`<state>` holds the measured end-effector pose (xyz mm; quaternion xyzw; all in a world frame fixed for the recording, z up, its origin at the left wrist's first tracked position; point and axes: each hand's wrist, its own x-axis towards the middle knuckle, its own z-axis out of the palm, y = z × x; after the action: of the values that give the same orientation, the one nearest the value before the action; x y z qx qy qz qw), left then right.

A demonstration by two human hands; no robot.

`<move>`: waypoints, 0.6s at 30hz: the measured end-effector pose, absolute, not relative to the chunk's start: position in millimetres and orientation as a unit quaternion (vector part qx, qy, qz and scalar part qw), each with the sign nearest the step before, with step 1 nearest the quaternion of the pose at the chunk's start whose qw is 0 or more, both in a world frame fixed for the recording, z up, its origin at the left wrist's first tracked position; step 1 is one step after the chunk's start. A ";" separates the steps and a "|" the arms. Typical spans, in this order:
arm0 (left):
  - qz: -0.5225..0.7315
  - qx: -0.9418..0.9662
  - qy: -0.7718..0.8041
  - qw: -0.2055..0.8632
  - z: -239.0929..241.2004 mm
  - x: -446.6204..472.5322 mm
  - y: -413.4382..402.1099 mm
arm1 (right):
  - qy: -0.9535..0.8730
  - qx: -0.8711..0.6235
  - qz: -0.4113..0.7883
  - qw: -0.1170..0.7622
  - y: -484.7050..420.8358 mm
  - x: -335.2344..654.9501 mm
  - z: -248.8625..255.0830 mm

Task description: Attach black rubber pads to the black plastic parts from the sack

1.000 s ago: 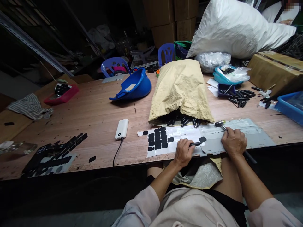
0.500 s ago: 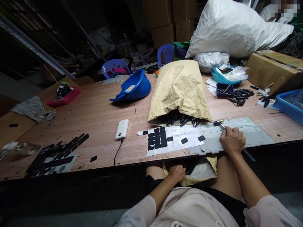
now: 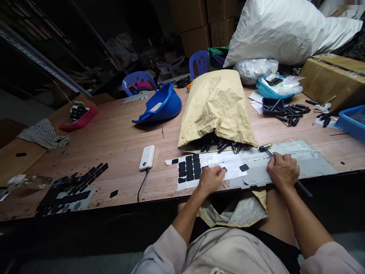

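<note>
My right hand [image 3: 283, 170] is closed around the dark handle of a small hammer [image 3: 265, 147], resting over the grey board [image 3: 309, 161]. The hammer's metal head, with a yellow-green tip, points away from me. My left hand [image 3: 210, 179] is over the white sheet [image 3: 235, 160], fingers curled in a pinch beside a black rounded patch [image 3: 225, 169] that it partly covers. Whether the fingertips hold anything is hidden. Another black patch [image 3: 244, 168] lies farther right, and rows of black patches [image 3: 189, 167] are on the sheet's left side. An open sack [image 3: 242, 213] sits on my lap.
Behind the sheet a yellow sack [image 3: 218, 99] spills black pen-like pieces. A white power bank [image 3: 147, 157] with a cable lies left, a blue basin [image 3: 168, 102] behind it. At right are a dark blue tray [image 3: 272, 106], loose black pieces [image 3: 296, 112] and a cardboard box [image 3: 333, 80].
My left hand has risen from the lap sack to the white sheet, by the middle patch. My right hand keeps hold of the hammer in about the same place; the view has shifted slightly.
</note>
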<state>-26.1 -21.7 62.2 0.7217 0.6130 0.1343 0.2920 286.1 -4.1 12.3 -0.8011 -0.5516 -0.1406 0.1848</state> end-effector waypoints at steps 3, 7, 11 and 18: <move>0.219 0.632 0.732 0.131 72.7 -38.3 41.2 | -0.553 -0.800 -0.138 0.188 -4.2 285.8 12.3; 0.190 0.589 0.780 0.095 63.2 -53.9 84.4 | -0.551 -0.802 -0.131 0.190 -4.8 284.6 13.9; 0.219 0.578 0.780 0.093 53.1 -64.5 65.9 | -0.553 -0.802 -0.122 0.190 -5.6 283.1 16.1; 0.292 0.730 0.588 0.189 31.5 -19.1 -8.5 | -0.548 -0.808 -0.119 0.177 -7.3 281.2 18.8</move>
<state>-19.1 -8.5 31.5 0.7302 0.5881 0.2921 0.1889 281.2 -7.3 18.8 -0.8085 -0.5485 -0.1194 0.1770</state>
